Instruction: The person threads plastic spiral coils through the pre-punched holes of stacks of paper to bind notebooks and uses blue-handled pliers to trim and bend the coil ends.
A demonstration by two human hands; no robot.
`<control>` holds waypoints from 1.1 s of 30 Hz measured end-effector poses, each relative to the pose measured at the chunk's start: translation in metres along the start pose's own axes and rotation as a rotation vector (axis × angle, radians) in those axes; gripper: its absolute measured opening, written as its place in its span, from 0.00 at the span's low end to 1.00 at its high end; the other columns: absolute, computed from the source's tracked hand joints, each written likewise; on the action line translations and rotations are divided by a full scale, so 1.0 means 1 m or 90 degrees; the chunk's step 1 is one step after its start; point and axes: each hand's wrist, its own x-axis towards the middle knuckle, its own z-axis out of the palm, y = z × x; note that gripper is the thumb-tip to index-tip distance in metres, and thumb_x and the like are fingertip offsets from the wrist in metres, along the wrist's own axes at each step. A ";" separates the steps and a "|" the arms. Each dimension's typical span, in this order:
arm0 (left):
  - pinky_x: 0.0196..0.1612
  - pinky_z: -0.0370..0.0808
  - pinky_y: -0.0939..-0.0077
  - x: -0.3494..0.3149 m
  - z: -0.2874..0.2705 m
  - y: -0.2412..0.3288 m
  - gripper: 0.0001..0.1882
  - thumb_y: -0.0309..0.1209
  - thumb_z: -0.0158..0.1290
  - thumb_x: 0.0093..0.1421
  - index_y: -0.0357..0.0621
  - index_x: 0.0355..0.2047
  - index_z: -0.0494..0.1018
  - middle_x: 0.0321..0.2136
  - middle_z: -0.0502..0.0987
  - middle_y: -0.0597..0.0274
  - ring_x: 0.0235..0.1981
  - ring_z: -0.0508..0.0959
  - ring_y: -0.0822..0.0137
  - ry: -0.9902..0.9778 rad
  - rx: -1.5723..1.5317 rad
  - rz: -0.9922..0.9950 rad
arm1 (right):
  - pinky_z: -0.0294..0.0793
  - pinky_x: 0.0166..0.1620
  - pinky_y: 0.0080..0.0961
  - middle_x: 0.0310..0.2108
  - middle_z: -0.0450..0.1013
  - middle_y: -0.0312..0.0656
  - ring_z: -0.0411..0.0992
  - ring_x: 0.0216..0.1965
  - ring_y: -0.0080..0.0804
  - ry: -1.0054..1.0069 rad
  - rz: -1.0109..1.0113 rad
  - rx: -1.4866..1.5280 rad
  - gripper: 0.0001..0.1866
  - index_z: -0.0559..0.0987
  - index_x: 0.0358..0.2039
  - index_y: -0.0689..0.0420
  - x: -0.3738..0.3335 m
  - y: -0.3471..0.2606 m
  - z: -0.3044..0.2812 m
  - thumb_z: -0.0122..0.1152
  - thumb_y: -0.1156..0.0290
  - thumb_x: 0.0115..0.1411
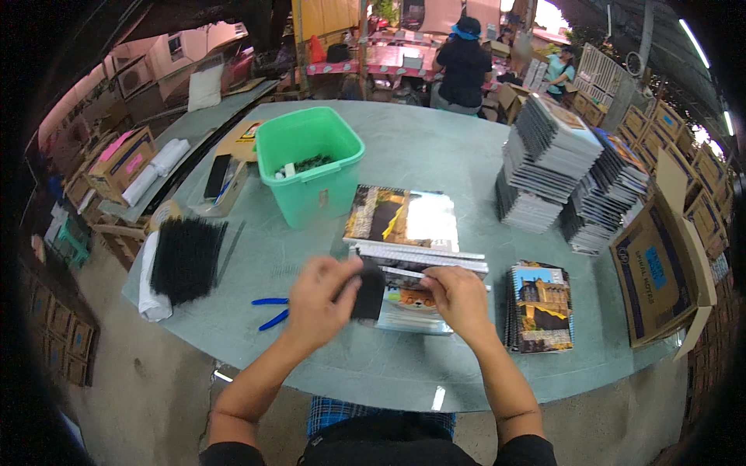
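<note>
A notebook [412,299] with an animal picture lies in front of me, its pale long edge raised. My right hand [458,299] pinches that edge between thumb and fingers. At its left end, my left hand [317,304] is curled beside a dark flap [367,293]; both are blurred by motion, so its grip is unclear. Just behind, several notebooks [400,217] with building covers lie stacked. Blue-handled pliers [272,301] rest left of my left hand. A small pile of spiral-bound notebooks [542,307] sits to the right.
A green bin [315,194] with dark bits inside stands behind my left hand. Black plastic coils [186,260] are heaped at the left. Tall notebook stacks [544,163] and an open carton [657,268] occupy the right side. Beyond the table, a person [464,66] stands facing away.
</note>
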 end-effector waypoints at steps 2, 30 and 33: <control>0.31 0.72 0.67 0.008 -0.002 -0.004 0.16 0.23 0.58 0.48 0.49 0.39 0.75 0.28 0.70 0.57 0.31 0.74 0.58 0.097 0.046 0.013 | 0.70 0.34 0.35 0.24 0.75 0.41 0.73 0.29 0.39 0.000 0.015 0.023 0.06 0.79 0.27 0.57 0.002 -0.006 -0.003 0.60 0.69 0.51; 0.38 0.72 0.63 0.001 0.036 0.011 0.13 0.26 0.56 0.49 0.49 0.36 0.76 0.31 0.71 0.56 0.34 0.73 0.56 -0.449 -0.047 0.043 | 0.71 0.35 0.26 0.30 0.77 0.42 0.75 0.31 0.33 -0.232 0.211 -0.056 0.13 0.77 0.38 0.58 0.001 0.011 -0.053 0.63 0.68 0.52; 0.38 0.72 0.63 0.023 0.039 0.023 0.13 0.26 0.57 0.48 0.50 0.37 0.76 0.31 0.71 0.56 0.35 0.73 0.56 -0.083 -0.068 0.040 | 0.71 0.30 0.22 0.28 0.77 0.37 0.72 0.27 0.22 -0.101 0.243 0.486 0.11 0.77 0.36 0.63 -0.032 0.074 -0.040 0.63 0.72 0.53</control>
